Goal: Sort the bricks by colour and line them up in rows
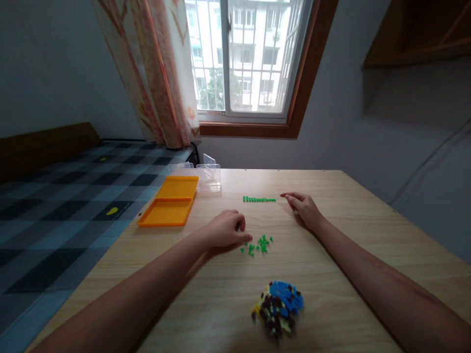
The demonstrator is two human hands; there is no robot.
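My left hand rests on the wooden table with its fingers curled, fingertips touching the edge of a small scatter of loose green beads; I cannot make out anything in it. My right hand lies on the table with fingers held together and stretched toward the right end of a straight row of green beads. A heap of blue, black, yellow and white beads sits nearer to me, untouched.
An open orange tray or lid lies at the table's left edge, with a clear plastic box behind it. A bed with a checked cover is to the left. A window and curtain are behind the table.
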